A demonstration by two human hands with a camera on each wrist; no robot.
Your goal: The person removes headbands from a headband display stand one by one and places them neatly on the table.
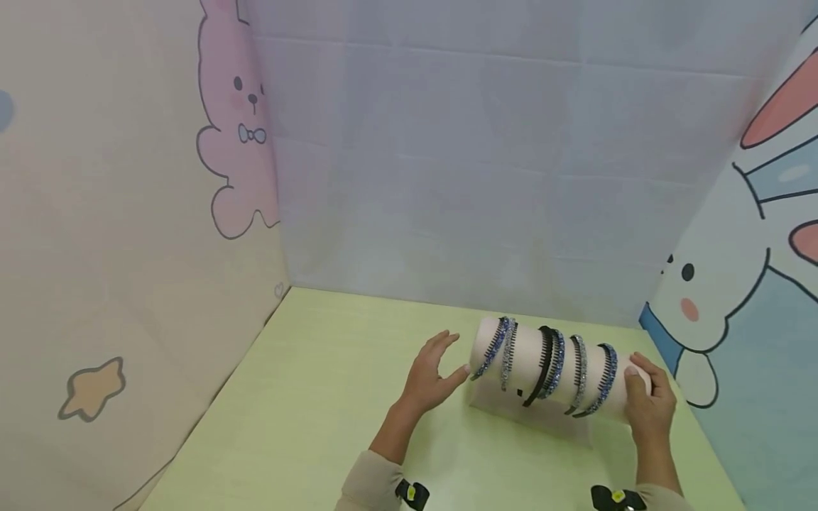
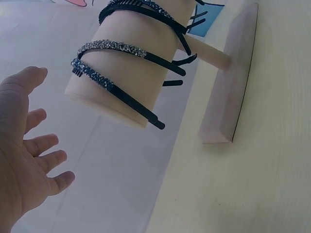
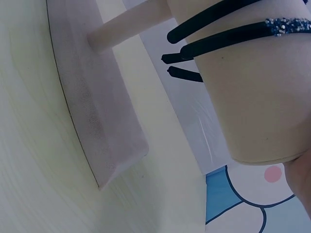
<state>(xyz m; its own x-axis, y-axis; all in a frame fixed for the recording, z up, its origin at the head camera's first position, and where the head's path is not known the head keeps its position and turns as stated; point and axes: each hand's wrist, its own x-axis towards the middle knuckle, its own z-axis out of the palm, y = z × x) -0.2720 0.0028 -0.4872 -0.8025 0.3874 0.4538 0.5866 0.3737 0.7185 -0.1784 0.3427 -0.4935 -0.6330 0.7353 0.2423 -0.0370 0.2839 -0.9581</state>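
Note:
A pale, padded headband stand (image 1: 527,353) has a thick horizontal roll on a post above a flat base (image 2: 228,87). Several headbands circle the roll, including a blue glittery headband (image 1: 554,365), a silver glittery headband (image 1: 579,372) and a plain black headband (image 1: 543,365). My right hand (image 1: 650,404) grips the roll's right end, thumb across the front; in the right wrist view only a sliver of it (image 3: 300,182) shows beneath the roll. Fingers spread, my left hand (image 1: 429,376) holds nothing beside the roll's left end. In the left wrist view, a gap separates it from the headbands.
The stand rests on a pale yellow-green table (image 1: 307,397), toward the right. A plain whitish cloth (image 1: 434,177) hangs behind. Side walls carry cartoon drawings, with a pink bear (image 1: 236,156) at left and a white rabbit (image 1: 716,298) close past the right table edge.

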